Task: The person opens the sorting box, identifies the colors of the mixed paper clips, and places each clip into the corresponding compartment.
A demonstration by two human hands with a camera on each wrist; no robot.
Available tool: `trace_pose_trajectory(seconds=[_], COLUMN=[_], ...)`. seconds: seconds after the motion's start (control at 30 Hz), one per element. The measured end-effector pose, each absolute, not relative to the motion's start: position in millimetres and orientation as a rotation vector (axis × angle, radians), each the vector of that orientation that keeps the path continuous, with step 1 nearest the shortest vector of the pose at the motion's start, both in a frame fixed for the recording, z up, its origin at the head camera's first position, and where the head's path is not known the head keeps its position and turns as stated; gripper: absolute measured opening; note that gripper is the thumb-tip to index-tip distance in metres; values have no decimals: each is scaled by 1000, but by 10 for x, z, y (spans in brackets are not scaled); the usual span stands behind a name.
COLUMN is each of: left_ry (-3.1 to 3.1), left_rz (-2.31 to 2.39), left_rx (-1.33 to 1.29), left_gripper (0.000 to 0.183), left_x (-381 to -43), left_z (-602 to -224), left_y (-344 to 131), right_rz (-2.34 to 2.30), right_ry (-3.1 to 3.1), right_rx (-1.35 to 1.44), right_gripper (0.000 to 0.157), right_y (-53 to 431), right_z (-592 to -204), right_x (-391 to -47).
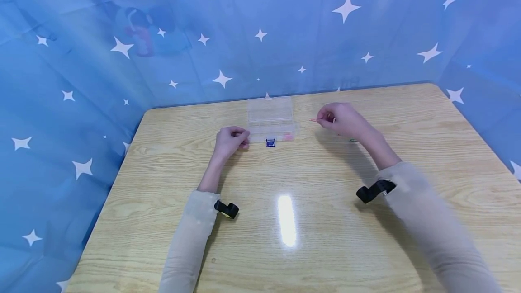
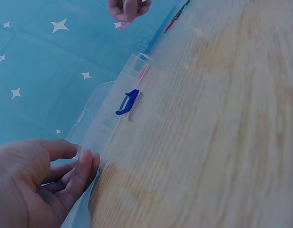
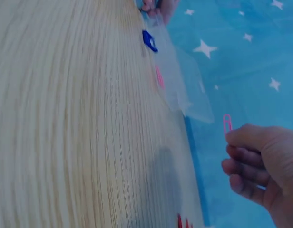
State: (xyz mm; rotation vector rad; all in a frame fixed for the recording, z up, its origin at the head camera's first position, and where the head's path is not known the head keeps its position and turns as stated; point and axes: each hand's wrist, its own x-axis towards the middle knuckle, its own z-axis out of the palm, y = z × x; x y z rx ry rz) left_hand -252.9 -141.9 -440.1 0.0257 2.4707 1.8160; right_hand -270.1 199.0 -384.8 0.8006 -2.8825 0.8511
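A clear plastic compartment box [image 1: 264,129] lies with its lid raised at the back of the table. With thumb and fingers, my left hand [image 1: 232,141] holds the box's left end. A blue latch [image 2: 128,102] projects from the front side, and pink paper clips [image 1: 288,137] lie in the front right compartment. Right of the box, my right hand [image 1: 341,119] is raised above the table. It pinches a pink paper clip [image 3: 227,122] between thumb and forefinger, one end pointing out toward the box.
Red paper clips [image 3: 180,221] and a green one [image 1: 352,140] lie on the wooden table [image 1: 244,238] under and beside my right wrist. A blue cloth with white stars [image 1: 285,49] hangs along the table's back edge.
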Motion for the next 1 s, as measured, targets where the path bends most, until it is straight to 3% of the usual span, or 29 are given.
trace_pose_trajectory(seconds=[0.5,1.0], left_ry=[2441,2423], left_rz=[1852,1846], left_rx=[26,36], left_gripper=[21,21], left_x=[-2517,-2500], left_z=[-4391,-4344], left_y=[-1417,-1417], right_rz=[872,820], right_ry=[-2920,-3008], right_rx=[952,914], right_gripper=[5,8], right_y=[1424,1295], right_z=[-3951,-4036], right_x=[-2742,-2796])
